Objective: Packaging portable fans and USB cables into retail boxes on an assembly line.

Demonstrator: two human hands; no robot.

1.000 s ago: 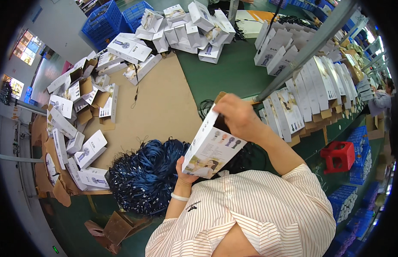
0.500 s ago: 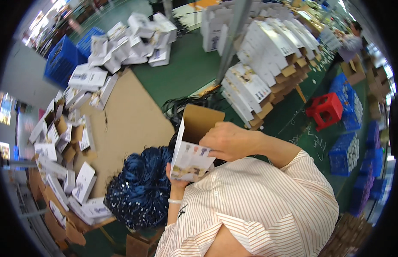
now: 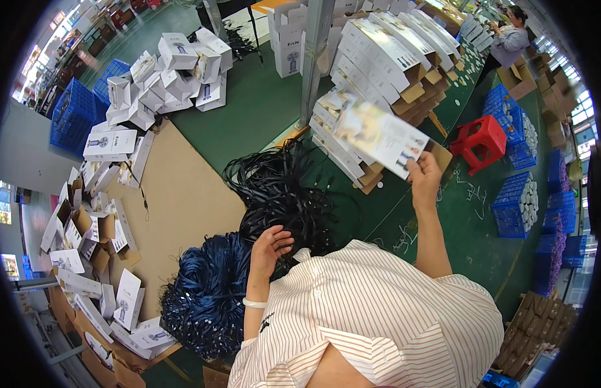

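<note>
My right hand (image 3: 424, 176) is reached out to the right, its thumb and fingers gripping one end of a flattish white printed carton (image 3: 381, 137). A brown flap shows beside the fingers, and the carton is slightly blurred. It is held at the stacked cartons (image 3: 371, 55); whether it touches them I cannot tell. My left hand (image 3: 270, 249) holds nothing, its fingers apart and a little bent. Just left of it lies a thick bundle of dark blue cords (image 3: 206, 284). Beyond it, a heap of black cords (image 3: 284, 200) spreads over the table.
Loose white boxes (image 3: 129, 297) line the left edge of the brown tabletop (image 3: 184, 181), with a pile of boxes (image 3: 164, 84) farther back. A metal post (image 3: 314, 61) stands by the stack. A red stool (image 3: 479, 143) and blue crates (image 3: 517, 205) are at right; another person (image 3: 509, 42) is far right.
The carton has moved from in front of my chest out to the right in my right hand. My left hand has let go of it. More of the black cords shows now.
</note>
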